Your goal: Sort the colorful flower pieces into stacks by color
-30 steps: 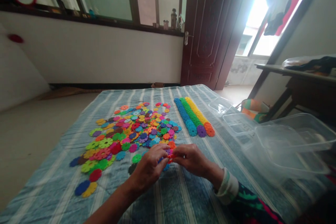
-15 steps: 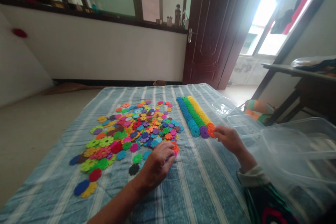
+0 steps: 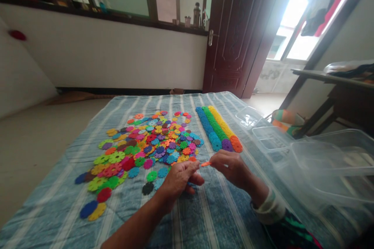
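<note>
An orange flower-shaped plastic disc (image 3: 206,164), seen nearly edge-on, is pinched in the fingertips of my right hand (image 3: 235,169). My left hand (image 3: 179,177) meets it from the other side, thumb and forefinger closed close to the disc's left edge; what lies inside those fingers is hidden. Left of the hands spreads a loose pile of multicoloured discs (image 3: 160,150). Beyond my right hand lie three overlapping rows: a blue row (image 3: 206,124), a green row (image 3: 214,124) and a yellow row (image 3: 222,122). Purple discs (image 3: 227,145) end the green row, orange discs (image 3: 236,144) the yellow one.
Clear plastic boxes (image 3: 330,163) stand along the right side, with a smaller clear container (image 3: 248,117) farther back. A striped blue cloth (image 3: 189,229) covers the surface under the discs. A dark table (image 3: 336,79) stands at the right, and a brown door (image 3: 233,27) behind.
My right hand has moved left and nearer, from the orange end of the yellow row to my left hand. My left hand has turned and lifted slightly; an orange disc now shows between them.
</note>
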Available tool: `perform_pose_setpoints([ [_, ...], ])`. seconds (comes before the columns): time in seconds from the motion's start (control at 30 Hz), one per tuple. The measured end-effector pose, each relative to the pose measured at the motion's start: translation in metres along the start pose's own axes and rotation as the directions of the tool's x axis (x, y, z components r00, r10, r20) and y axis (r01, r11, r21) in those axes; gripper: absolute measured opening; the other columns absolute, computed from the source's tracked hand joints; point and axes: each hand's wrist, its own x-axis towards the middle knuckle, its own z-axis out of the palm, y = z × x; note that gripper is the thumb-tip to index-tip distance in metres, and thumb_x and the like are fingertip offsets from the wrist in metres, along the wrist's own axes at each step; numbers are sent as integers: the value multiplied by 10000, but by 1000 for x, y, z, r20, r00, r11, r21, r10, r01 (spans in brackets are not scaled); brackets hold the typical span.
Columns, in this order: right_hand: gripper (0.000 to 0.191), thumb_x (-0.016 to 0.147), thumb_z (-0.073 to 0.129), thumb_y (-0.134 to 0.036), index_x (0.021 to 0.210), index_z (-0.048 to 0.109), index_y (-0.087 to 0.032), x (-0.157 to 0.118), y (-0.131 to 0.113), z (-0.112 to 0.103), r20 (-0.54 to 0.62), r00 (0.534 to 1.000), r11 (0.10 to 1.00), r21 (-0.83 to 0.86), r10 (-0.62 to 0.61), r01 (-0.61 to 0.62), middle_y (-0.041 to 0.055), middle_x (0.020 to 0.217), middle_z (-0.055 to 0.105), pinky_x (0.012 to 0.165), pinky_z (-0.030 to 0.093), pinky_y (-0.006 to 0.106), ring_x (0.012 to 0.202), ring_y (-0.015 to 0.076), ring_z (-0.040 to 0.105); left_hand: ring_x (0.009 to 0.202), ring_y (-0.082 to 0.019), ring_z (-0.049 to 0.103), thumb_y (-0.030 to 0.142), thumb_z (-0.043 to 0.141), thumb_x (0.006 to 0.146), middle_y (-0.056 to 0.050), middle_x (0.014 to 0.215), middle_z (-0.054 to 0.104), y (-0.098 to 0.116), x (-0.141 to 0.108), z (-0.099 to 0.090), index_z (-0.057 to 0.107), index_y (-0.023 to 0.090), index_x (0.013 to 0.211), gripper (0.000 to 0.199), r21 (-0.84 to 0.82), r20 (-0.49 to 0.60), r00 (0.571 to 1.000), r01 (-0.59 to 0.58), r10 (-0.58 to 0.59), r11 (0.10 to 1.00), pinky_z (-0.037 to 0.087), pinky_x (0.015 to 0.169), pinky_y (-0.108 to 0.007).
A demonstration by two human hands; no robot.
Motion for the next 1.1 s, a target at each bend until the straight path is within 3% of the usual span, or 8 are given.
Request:
perform_pose_setpoints([
  [0.13, 206, 898, 502, -211, 808, 685, -181, -1, -7, 11, 47, 999, 1000, 19, 0, -1, 15, 669, 614, 594, 411, 242, 609, 112, 548, 600, -132, 608, 458, 675, 712, -45, 650, 677, -2, 2, 3, 601, 132, 820, 351, -209, 110, 990, 104, -82, 972, 376, 502, -192],
  [0.23, 123, 839, 576, -207, 792, 687, -181, -1, -6, 14, 11, 989, 958, 245, 148, -146, 23, 728, 668, 644, 451, 257, 672, 127, 599, 595, -115, 609, 376, 718, 679, -35, 643, 683, -5, 6, 5, 591, 138, 797, 295, -299, 74, 995, 89, -70, 950, 383, 535, -191],
  [0.37, 254, 749, 673, -267, 991, 653, -193, 2, -10, 16, 87, 891, 649, 654, 445, -388, 17, 776, 710, 618, 493, 279, 673, 149, 645, 654, -121, 631, 352, 721, 684, -51, 722, 714, -7, 9, 10, 594, 144, 797, 268, -339, 15, 999, 38, -35, 940, 393, 569, -201],
  [0.47, 363, 735, 691, -320, 1061, 619, -178, 3, -15, 17, 155, 831, 495, 739, 534, -456, 9, 719, 705, 548, 472, 261, 624, 150, 651, 704, -136, 645, 355, 709, 697, -62, 779, 728, -7, 10, 14, 599, 151, 812, 259, -345, -20, 999, 17, -26, 939, 411, 600, -218],
  [0.7, 214, 694, 711, -357, 759, 669, -157, 5, -12, 19, 114, 803, 559, 660, 585, -501, -15, 577, 647, 505, 438, 232, 510, 101, 569, 731, -177, 667, 375, 702, 677, -68, 751, 728, -8, 8, 21, 570, 162, 764, 266, -290, -83, 996, 2, -27, 957, 423, 602, -243],
  [0.83, 218, 701, 664, -364, 749, 685, -152, 1, 17, -8, 92, 788, 623, 559, 609, -547, -6, 572, 639, 496, 435, 230, 499, 102, 561, 716, -188, 669, 367, 684, 667, -67, 714, 724, -7, 6, 22, 566, 166, 730, 241, -224, -95, 995, -8, -14, 975, 425, 579, -245],
  [0.97, 223, 701, 603, -335, 778, 711, -156, -14, 59, -43, -160, 705, 718, 268, 691, -642, -15, 555, 616, 494, 428, 233, 483, 108, 546, 662, -172, 649, 349, 662, 666, -42, 664, 706, -6, 3, 21, 587, 167, 739, 210, -155, -94, 995, -46, 31, 987, 439, 580, -249],
  [1.1, 255, 747, 532, -281, 852, 743, -184, -24, 81, -58, -219, 698, 700, -83, 681, -709, -9, 551, 629, 558, 436, 251, 549, 142, 594, 613, -158, 624, 350, 652, 664, -23, 627, 693, -8, 2, 23, 589, 171, 698, 192, -79, -61, 996, -69, 64, 994, 428, 566, -244],
])
